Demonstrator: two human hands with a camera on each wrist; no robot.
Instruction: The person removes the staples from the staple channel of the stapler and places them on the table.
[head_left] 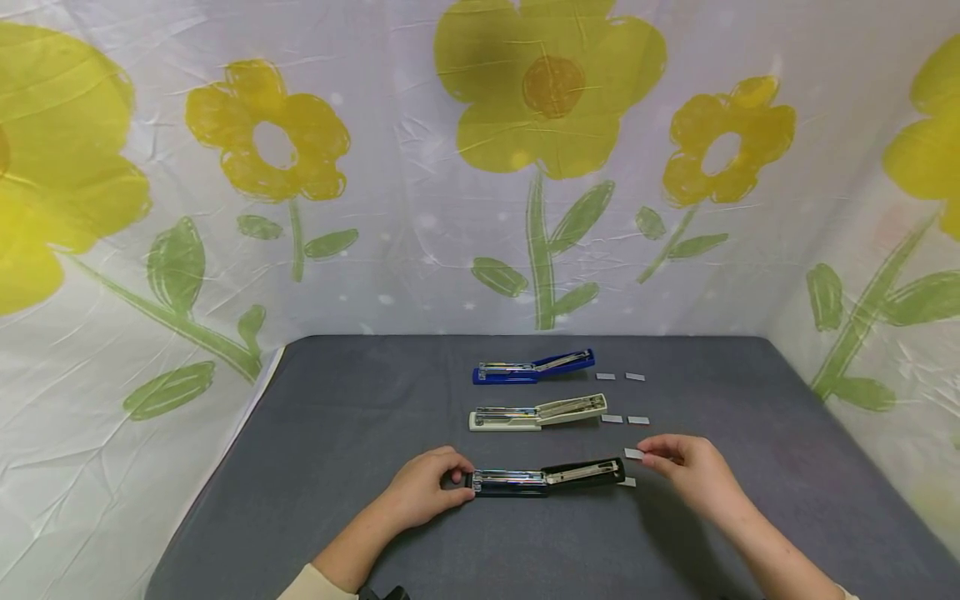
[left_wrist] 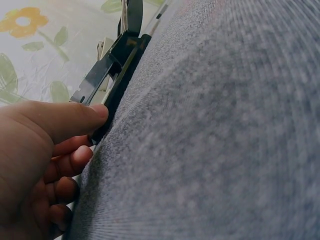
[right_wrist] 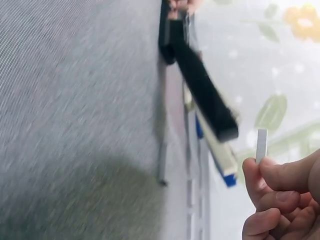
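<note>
The black stapler (head_left: pixel 510 485) lies opened out on the grey cloth, its top arm swung back to the right and its metal staple channel facing up. My left hand (head_left: pixel 427 492) pinches the left end of its base; in the left wrist view the thumb (left_wrist: pixel 95 114) presses against that end. My right hand (head_left: pixel 697 475) is raised just past the stapler's right end. Between thumb and index finger it pinches a small strip of staples (right_wrist: pixel 261 145), which points up from the fingertips in the right wrist view. Another staple strip (head_left: pixel 628 482) lies on the cloth, partly behind the black arm.
Behind the black stapler lie a cream stapler (head_left: pixel 504 423) and a blue stapler (head_left: pixel 504 377), both opened out. Two staple strips (head_left: pixel 612 419) lie right of the cream one, and two more strips (head_left: pixel 605 377) beside the blue one. A flowered curtain (head_left: pixel 390 250) surrounds the grey table (head_left: pixel 337 417).
</note>
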